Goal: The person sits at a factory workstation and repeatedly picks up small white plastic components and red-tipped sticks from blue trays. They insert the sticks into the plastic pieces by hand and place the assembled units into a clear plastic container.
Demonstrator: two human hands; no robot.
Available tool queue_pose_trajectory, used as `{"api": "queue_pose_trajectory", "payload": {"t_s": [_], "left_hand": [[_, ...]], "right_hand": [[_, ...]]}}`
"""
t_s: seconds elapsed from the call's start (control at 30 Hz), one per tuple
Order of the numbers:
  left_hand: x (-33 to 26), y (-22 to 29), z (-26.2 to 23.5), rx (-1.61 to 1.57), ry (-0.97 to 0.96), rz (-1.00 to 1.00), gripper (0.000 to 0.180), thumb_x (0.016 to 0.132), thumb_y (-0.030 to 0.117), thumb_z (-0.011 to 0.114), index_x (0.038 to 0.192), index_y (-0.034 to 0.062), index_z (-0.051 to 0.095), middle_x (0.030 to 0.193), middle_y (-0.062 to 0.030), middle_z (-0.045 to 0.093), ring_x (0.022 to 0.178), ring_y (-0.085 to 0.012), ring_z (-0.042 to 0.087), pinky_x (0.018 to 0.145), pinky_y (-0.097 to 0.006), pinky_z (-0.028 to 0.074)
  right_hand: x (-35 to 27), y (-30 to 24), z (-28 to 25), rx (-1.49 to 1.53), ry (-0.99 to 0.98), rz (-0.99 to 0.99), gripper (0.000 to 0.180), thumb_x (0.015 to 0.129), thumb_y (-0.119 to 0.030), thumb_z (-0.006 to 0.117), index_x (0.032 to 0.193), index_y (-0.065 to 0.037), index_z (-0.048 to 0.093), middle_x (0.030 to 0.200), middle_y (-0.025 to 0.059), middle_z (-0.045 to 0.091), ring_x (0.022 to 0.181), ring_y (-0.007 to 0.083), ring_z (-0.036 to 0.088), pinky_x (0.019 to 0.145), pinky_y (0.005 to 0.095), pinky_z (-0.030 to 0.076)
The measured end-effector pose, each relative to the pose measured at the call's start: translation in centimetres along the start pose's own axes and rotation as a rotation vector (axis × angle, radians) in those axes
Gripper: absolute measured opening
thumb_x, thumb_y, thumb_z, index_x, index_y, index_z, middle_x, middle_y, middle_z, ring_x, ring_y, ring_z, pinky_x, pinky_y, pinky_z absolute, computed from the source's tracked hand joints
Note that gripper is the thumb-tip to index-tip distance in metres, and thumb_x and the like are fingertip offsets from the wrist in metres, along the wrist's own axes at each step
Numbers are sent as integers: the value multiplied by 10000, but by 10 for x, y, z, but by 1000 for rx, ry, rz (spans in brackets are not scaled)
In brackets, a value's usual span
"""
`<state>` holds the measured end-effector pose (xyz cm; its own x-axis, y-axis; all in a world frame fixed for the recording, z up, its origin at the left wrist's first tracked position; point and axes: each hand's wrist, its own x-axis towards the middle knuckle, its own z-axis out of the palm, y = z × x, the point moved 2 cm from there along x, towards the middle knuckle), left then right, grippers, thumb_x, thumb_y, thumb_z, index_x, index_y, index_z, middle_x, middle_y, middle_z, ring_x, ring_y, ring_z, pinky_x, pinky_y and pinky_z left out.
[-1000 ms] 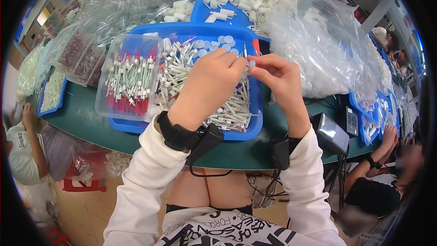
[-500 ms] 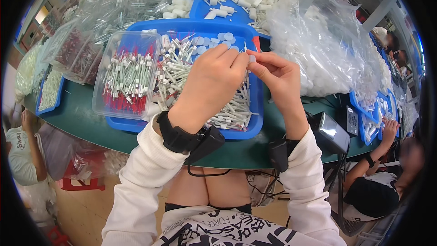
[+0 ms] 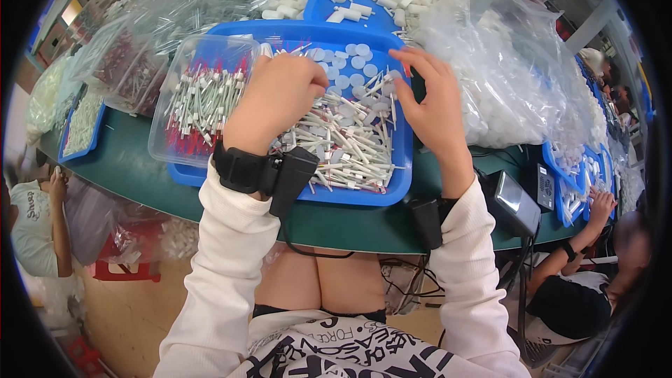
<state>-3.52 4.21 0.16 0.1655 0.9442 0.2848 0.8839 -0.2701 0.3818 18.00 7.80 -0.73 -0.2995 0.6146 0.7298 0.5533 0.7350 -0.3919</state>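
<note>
Over the seam between a clear plastic box (image 3: 162, 126) and a large blue tray (image 3: 402, 182), my left hand (image 3: 276, 94) is bent down with its fingers curled. Its fingertips are hidden, so what they hold, if anything, does not show. My right hand (image 3: 437, 101) is open at the tray's right rim, thumb and fingers apart. Just left of it lie thin white sticks with translucent discs on them. Loose translucent round discs (image 3: 358, 62) lie at the tray's back. A heap of slim white sticks (image 3: 350, 157) fills its front. The box holds similar sticks with red ends (image 3: 203, 101).
Behind the tray, another blue tray (image 3: 318, 3) holds white cylinders (image 3: 355, 10). A big clear bag (image 3: 490, 77) of white pieces bulges at right. A black device (image 3: 514, 199) sits on the green table (image 3: 336, 231) near my right wrist. Co-workers sit on both sides.
My hands have parted. The left moved left and down toward the clear box, while the right uncurled its pinch and opened beside the tray's right rim.
</note>
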Motion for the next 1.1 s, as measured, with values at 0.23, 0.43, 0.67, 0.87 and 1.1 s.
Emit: {"api": "queue_pose_trajectory", "payload": {"t_s": [0.23,0.43,0.67,0.87,1.1], "left_hand": [[-6,4,10,269,41,55,86,757,109,632,805,118,702,876,-68,652,895,-265,602,802,-415,429],[-1,8,11,362,142,97,94,767,91,620,839,130,666,864,-54,605,882,-264,568,772,-415,418],[4,25,-12,245,822,81,41,852,69,621,888,67,603,799,-59,588,775,-225,584,687,-350,450],[4,30,-2,-959,624,-62,96,901,70,601,944,-4,556,842,-87,661,718,-132,636,660,-253,492],[6,42,12,-1068,190,19,116,898,40,582,991,-29,584,922,-114,671,802,-119,636,715,-237,496]], "right_hand": [[18,-25,24,-23,-148,-145,183,727,-73,649,905,-84,690,906,89,661,907,293,590,818,392,454],[30,-13,59,-161,-490,-19,146,687,-96,678,830,-66,688,867,98,680,873,288,607,798,394,459],[27,-15,46,6,-141,-10,187,699,-111,692,884,-84,702,880,77,657,803,251,614,771,370,455],[12,-16,11,581,-3,335,312,797,-152,712,1096,-68,677,950,35,650,798,109,587,722,248,459],[0,-12,-1,1327,-38,615,310,914,-139,603,1173,31,599,1087,106,647,907,138,617,807,268,498]]}}
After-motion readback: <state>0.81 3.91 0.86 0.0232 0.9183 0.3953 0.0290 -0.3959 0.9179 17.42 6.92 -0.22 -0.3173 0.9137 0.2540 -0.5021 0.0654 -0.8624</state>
